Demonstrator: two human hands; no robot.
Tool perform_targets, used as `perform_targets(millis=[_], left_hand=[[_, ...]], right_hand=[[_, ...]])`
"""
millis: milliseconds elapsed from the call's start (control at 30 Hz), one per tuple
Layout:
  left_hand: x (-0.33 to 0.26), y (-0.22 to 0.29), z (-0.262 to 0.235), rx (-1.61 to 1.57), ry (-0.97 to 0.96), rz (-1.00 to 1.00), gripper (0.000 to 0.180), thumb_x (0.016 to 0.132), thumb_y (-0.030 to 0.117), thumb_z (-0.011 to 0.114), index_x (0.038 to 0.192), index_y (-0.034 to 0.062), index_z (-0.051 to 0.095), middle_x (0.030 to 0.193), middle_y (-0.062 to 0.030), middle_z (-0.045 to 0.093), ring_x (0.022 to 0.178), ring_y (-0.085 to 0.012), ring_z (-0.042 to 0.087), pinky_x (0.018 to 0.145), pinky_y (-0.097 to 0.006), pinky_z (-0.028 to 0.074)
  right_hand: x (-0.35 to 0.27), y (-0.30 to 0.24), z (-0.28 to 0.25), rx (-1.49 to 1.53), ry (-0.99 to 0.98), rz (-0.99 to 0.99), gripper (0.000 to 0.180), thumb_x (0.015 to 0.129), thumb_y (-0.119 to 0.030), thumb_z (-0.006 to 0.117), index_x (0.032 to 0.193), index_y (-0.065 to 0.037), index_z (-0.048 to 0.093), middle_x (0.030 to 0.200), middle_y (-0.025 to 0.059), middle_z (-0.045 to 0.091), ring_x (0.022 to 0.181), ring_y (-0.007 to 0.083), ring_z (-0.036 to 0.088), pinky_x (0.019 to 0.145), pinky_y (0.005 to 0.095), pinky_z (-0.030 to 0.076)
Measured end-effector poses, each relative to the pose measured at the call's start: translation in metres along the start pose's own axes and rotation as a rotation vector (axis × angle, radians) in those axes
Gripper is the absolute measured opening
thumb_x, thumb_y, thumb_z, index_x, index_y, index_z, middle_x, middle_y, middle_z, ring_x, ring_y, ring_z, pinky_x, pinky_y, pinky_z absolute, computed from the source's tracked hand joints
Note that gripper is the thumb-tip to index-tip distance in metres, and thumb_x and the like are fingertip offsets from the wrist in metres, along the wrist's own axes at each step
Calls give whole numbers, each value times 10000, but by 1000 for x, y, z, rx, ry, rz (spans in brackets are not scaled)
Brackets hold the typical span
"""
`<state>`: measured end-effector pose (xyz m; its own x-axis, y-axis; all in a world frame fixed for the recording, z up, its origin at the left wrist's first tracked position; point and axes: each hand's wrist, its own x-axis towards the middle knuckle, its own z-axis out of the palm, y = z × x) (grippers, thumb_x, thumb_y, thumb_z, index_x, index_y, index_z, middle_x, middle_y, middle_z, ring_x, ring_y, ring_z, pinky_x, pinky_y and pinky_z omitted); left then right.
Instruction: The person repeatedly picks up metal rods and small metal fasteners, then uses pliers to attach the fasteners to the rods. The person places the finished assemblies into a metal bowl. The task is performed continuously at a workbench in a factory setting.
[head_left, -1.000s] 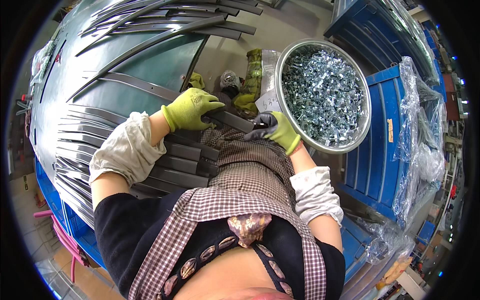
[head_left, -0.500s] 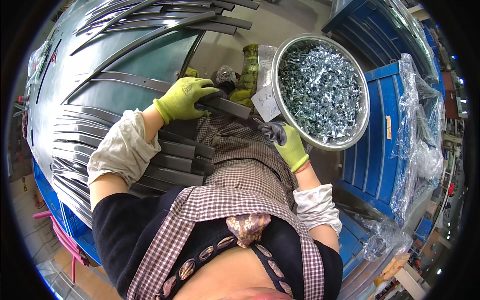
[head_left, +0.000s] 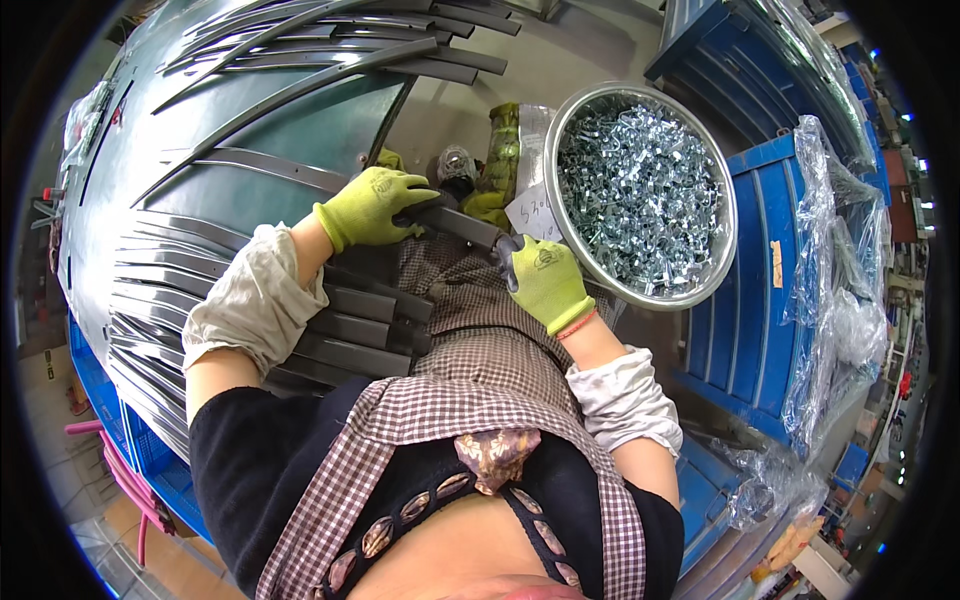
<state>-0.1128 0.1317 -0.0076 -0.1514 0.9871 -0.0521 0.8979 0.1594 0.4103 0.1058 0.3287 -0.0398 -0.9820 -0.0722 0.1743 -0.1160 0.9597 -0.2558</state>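
My left hand (head_left: 378, 208), in a yellow-green glove with dark fingertips, is closed around a dark grey channel strip (head_left: 462, 226) near its end. That end points right, over my lap. At its tip, the fingers of my right hand (head_left: 548, 283), gloved the same way, are pinched together. Whatever small piece they hold is hidden by the fingertips. Just right of this hand, a round metal bowl (head_left: 728, 245) is heaped with small shiny metal clips (head_left: 640, 195). More dark strips (head_left: 345, 318) lie in a stack below my left forearm.
A green-topped table (head_left: 270, 125) on the left carries many long dark strips (head_left: 330, 72). A paper tag (head_left: 530, 212) with handwriting sits beside the bowl. Blue metal bins (head_left: 745, 290) stand on the right, partly draped in clear plastic wrap (head_left: 835, 290).
My right hand has moved left from beside the bowl to the end of the strip. My left hand keeps its hold on the strip, nearly in place.
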Motion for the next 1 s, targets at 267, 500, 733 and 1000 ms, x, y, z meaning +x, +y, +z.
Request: perform_targets(millis=[267, 500, 733, 1000], left_hand=[[-11, -7, -23, -351, 130, -92, 485, 642, 46, 740, 1122, 69, 683, 1098, -134, 647, 1010, -329, 632, 889, -382, 514], [-89, -74, -32, 236, 495, -462, 202, 772, 193, 707, 895, 39, 661, 969, -144, 633, 908, -369, 613, 804, -441, 497], [-133, -65, -39, 307, 157, -889, 251, 859, 325, 655, 847, 77, 689, 850, -146, 666, 861, -360, 636, 762, -437, 507], [-55, -91, -67, 580, 511, -619, 429, 888, 301, 618, 1282, 140, 573, 1306, -126, 576, 1169, -339, 555, 1019, -477, 404]], right_hand=[[-31, 45, -39, 94, 47, 241, 286, 825, -315, 706, 1031, -116, 700, 961, 93, 711, 780, 288, 703, 694, 378, 560], [-33, 106, -52, -142, 38, 695, 638, 778, -412, 779, 1296, -103, 570, 1241, 107, 629, 1057, 337, 634, 870, 420, 516], [-22, 134, -28, -217, -191, 772, 441, 779, -303, 754, 1137, -75, 634, 1017, 161, 689, 934, 364, 665, 806, 455, 533], [-43, 151, -25, 62, 137, 743, 183, 879, -274, 653, 980, -135, 717, 830, 167, 685, 763, 388, 651, 668, 455, 500]])
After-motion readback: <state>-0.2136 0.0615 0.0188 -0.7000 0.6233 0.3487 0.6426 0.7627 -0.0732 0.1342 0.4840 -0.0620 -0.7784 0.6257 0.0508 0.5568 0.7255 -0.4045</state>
